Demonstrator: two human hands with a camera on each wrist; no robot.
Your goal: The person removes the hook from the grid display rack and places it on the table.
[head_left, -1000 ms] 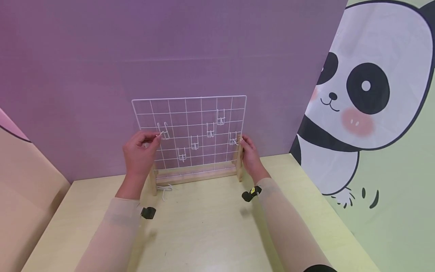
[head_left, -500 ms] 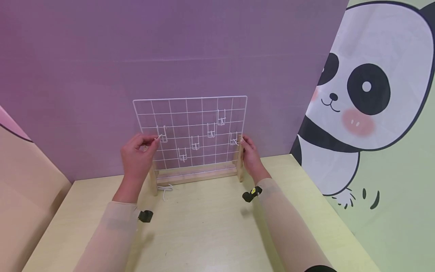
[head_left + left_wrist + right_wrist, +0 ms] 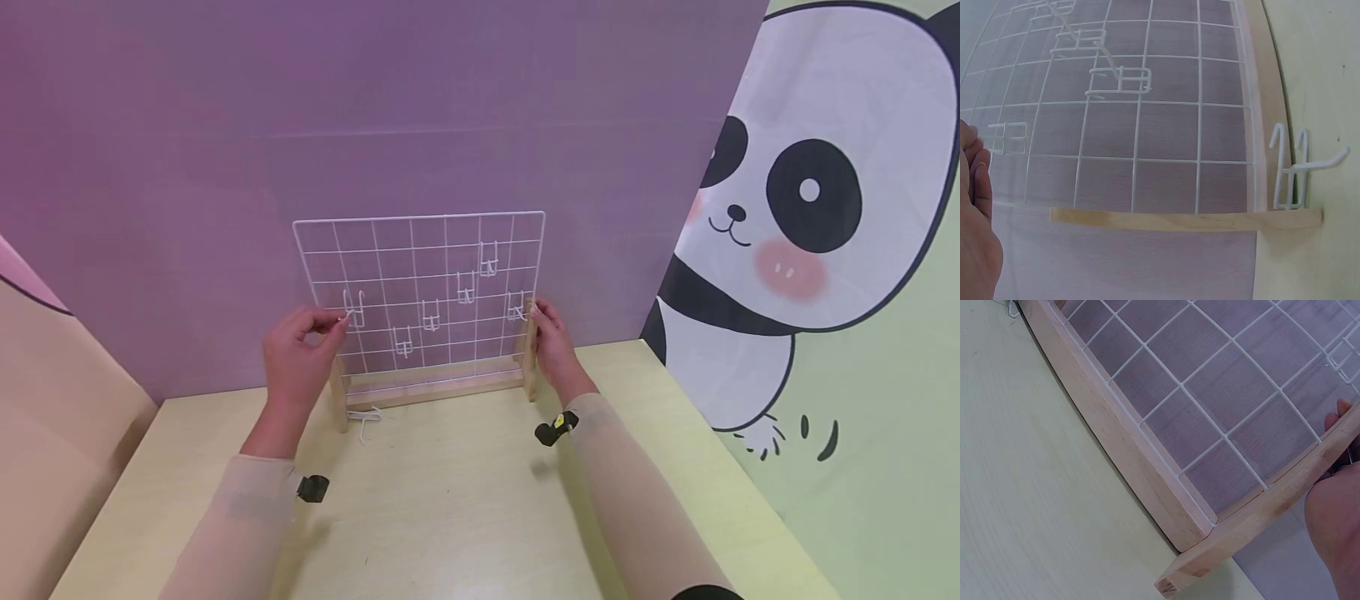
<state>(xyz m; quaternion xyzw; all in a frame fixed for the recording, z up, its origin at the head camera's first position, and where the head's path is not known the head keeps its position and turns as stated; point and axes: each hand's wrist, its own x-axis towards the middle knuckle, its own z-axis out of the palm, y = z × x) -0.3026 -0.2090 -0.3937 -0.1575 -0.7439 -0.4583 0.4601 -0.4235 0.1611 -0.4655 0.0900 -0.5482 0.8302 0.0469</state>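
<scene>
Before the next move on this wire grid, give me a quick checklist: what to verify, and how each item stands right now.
1. Left hand has a grip on its hook: ok, fingers pinch it.
2. That hook caught over a grid wire: cannot tell; it lies at the grid, but the contact is too fine to see.
3. Right hand on the stand: ok, it holds the right post.
4. Grid standing in the wooden base: ok.
5. Five other hooks on the grid: ok.
6. Loose hook hung: not ok, it is on the table beside the left post.
</scene>
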